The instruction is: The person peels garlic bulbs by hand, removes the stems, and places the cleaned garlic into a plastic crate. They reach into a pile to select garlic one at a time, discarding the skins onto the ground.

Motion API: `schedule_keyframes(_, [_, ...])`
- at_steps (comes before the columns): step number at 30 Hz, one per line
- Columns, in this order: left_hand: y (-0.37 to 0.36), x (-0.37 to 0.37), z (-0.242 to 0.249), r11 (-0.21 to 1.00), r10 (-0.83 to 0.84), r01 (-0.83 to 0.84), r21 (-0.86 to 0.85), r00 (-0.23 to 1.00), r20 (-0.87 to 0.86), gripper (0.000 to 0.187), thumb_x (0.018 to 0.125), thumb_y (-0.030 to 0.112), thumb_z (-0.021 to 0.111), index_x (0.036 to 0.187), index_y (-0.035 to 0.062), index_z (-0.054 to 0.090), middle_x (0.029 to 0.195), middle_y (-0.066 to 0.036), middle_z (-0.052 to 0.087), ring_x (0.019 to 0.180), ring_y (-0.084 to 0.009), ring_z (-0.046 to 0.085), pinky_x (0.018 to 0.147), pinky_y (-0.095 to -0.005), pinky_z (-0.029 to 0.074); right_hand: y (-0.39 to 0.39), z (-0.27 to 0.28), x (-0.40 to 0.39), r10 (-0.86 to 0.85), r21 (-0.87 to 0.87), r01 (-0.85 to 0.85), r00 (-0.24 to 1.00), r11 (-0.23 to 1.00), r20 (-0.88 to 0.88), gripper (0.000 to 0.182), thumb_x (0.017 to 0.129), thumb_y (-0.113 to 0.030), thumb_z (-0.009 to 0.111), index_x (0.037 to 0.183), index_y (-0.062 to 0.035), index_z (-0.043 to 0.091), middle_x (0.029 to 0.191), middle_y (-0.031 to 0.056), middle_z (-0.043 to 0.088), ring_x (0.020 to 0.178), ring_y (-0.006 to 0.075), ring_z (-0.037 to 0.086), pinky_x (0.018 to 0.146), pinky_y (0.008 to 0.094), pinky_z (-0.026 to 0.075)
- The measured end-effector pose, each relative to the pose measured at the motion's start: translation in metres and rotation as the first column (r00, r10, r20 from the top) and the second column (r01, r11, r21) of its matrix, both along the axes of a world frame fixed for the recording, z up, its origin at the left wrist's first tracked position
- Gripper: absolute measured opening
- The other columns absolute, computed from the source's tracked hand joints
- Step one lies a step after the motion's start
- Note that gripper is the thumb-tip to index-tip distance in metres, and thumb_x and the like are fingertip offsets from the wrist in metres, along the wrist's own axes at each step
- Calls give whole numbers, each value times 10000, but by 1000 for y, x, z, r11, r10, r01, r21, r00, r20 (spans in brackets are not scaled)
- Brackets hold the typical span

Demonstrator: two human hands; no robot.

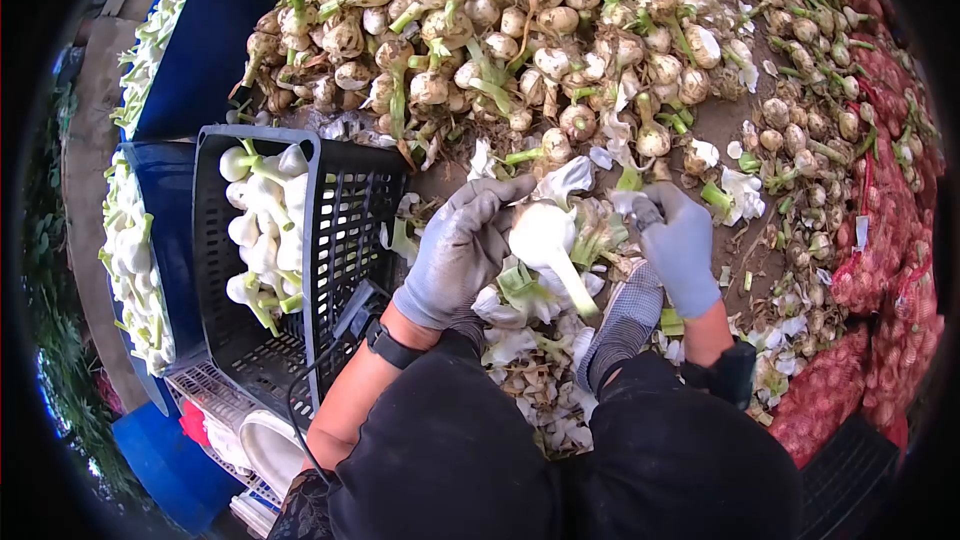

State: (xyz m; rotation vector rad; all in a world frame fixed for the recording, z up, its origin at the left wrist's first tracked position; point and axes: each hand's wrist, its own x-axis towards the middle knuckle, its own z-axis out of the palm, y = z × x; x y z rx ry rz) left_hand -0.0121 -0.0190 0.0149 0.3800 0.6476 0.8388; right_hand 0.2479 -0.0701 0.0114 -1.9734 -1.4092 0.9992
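Note:
My left hand, in a grey work glove, is closed on a clean white garlic bulb. The bulb's pale green stem points down and to the right. My right hand, gloved likewise, is a little to the right of the bulb and apart from it. Its fingers are pinched together by a whitish scrap of skin; whether they grip it I cannot make out. Under both hands lie loose garlic peels and cut stems.
A heap of unpeeled garlic covers the ground ahead. A black crate with cleaned bulbs stands at left, beside blue bins of white garlic. Red mesh sacks line the right side. My shoe is below the right hand.

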Motion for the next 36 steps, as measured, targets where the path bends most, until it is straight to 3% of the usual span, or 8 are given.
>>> schedule_keyframes(5, [-15,20,-41,871,-390,429,-237,900,196,528,966,401,578,1339,55,433,1294,-124,507,1159,-255,567,1021,-439,463,-13,8,-63,210,160,-150,849,976,-484,440,883,109,427,1273,-18,585,1137,126,654,839,118,649,695,244,526])
schedule_keyframes(6, [-16,27,-42,866,-413,429,-257,903,117,548,974,401,568,1368,59,402,1301,-123,504,1142,-249,573,998,-429,473,-7,15,-66,-84,-279,-216,631,936,-772,523,880,57,566,1390,-27,482,1238,105,604,891,96,601,763,241,514])
schedule_keyframes(11, [-6,10,-42,981,-191,183,-59,896,-401,444,957,266,603,1339,67,498,1220,-66,592,1079,-164,590,947,-327,484,-4,-23,-7,-205,-85,187,868,979,-452,432,943,-56,573,1372,-57,518,1195,92,654,1055,210,640,884,290,503])
schedule_keyframes(13, [-18,-1,-45,648,-133,722,243,421,-897,341,890,121,652,1227,84,609,1196,-75,605,1061,-190,606,902,-318,492,-25,-12,4,291,-64,-328,899,942,-328,351,927,-115,609,1273,-55,611,1171,121,677,1080,231,636,936,339,489])
schedule_keyframes(18, [-23,-13,-58,452,-161,860,234,337,-928,335,831,-3,674,1156,74,649,1040,-92,656,886,-209,644,827,-305,513,-41,-12,-18,487,-315,-527,850,789,-203,624,645,127,422,1179,-76,671,1151,162,677,1097,294,634,946,329,474])
schedule_keyframes(20, [-29,-11,-48,877,-23,426,221,496,-868,302,815,23,689,1115,41,651,946,-131,660,848,-254,661,766,-332,528,-48,-24,-18,313,-251,-334,942,909,-119,593,656,130,428,1150,-78,681,1082,170,684,1047,316,640,919,350,484])
schedule_keyframes(23, [-22,-25,-69,863,152,444,239,224,-963,273,833,26,669,1105,26,640,962,-127,681,867,-204,672,771,-315,533,-43,-17,-30,260,-154,-288,949,945,-176,586,656,136,427,1130,-89,690,1000,157,690,997,322,645,886,371,494])
schedule_keyframes(36, [-105,-111,7,994,-104,77,-77,459,-882,248,936,88,586,1155,-26,608,1001,-74,660,908,-91,611,790,-224,500,-78,-48,-54,755,-228,-855,519,466,-402,569,729,11,537,1248,-191,654,992,158,703,874,328,679,784,395,520])
